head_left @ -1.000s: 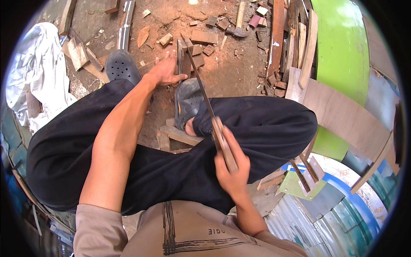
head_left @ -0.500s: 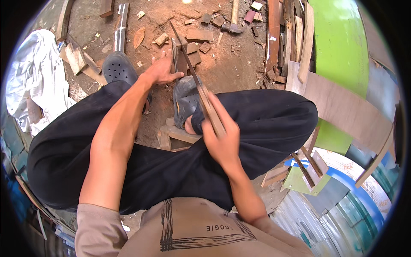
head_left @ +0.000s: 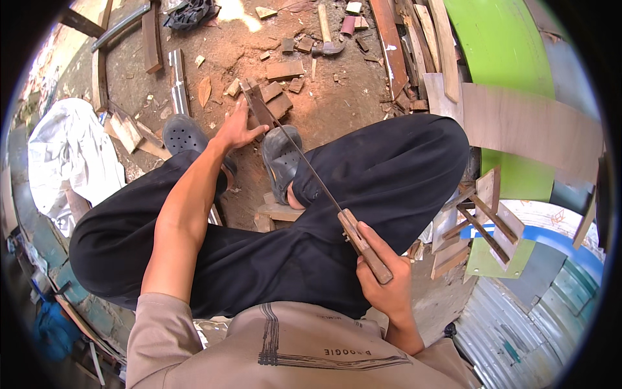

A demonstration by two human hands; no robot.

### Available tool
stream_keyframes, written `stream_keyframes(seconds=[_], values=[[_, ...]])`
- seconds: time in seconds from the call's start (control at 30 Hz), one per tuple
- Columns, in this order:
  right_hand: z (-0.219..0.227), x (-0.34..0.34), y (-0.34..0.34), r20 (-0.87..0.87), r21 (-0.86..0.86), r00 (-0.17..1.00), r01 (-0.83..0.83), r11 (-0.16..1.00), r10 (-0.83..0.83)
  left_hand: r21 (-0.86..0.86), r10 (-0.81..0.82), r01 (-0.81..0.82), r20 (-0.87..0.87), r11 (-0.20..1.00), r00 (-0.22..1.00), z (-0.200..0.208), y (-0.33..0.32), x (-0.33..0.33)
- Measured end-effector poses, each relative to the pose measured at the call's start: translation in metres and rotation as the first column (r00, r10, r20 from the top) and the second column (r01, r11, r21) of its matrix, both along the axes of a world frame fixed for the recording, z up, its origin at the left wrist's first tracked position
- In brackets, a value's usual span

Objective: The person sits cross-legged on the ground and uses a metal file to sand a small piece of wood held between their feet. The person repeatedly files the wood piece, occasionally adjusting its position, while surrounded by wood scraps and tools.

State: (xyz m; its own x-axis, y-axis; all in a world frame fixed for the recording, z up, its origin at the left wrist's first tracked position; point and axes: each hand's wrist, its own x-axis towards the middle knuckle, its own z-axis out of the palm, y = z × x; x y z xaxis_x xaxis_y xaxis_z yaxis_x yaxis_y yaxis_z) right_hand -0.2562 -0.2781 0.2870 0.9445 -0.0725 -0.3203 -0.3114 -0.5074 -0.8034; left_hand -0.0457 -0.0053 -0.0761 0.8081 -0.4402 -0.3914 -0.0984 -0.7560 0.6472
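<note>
My right hand (head_left: 387, 279) is closed around the wooden handle of a handsaw (head_left: 309, 167), drawn back over my thigh. The saw's thin blade slants away to the upper left. Its far part lies across a dark brown piece of wood (head_left: 258, 110) on the ground. Holding that piece by its left side is my left hand (head_left: 234, 131), with the thumb at the near end and the fingers farther up. My grey clog (head_left: 280, 152) rests against the near end of the wood.
Beyond the piece lie small wood offcuts (head_left: 285, 70) and a hammer (head_left: 326, 32). Planks (head_left: 389, 52) and a green board (head_left: 502, 52) lie to the right. A white cloth (head_left: 74, 162) lies at the left. Near my right knee are wood scraps (head_left: 486, 223).
My right hand has pulled the saw back toward me and to the right, lowering the blade. My left hand stays by the wood, which appears more tilted. The view has shifted slightly.
</note>
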Motion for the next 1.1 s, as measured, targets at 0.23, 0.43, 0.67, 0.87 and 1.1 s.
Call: stream_keyframes(seconds=[0.23,0.43,0.67,0.87,1.1], values=[[-0.020,-0.024,-0.021,0.218,0.079,0.963,0.143,0.987,-0.157,-0.032,0.217,-0.216,0.056,0.976,0.975,0.046,-0.021,0.009],[-0.028,-0.027,-0.029,0.268,0.153,0.941,0.169,0.974,-0.205,-0.053,0.232,-0.229,0.378,0.972,0.896,0.076,-0.011,0.027],[-0.026,-0.035,-0.028,0.294,0.165,0.930,0.177,0.970,-0.220,-0.230,0.578,-0.530,0.311,0.816,0.755,0.081,0.012,0.067],[-0.025,-0.043,-0.024,0.346,0.107,0.908,0.212,0.972,-0.236,-0.087,0.261,-0.253,0.105,0.964,0.960,0.081,-0.013,0.057],[0.002,-0.049,-0.018,0.394,-0.034,0.897,0.230,0.973,-0.199,-0.158,0.401,-0.388,0.057,0.908,0.915,0.057,-0.029,0.049]])
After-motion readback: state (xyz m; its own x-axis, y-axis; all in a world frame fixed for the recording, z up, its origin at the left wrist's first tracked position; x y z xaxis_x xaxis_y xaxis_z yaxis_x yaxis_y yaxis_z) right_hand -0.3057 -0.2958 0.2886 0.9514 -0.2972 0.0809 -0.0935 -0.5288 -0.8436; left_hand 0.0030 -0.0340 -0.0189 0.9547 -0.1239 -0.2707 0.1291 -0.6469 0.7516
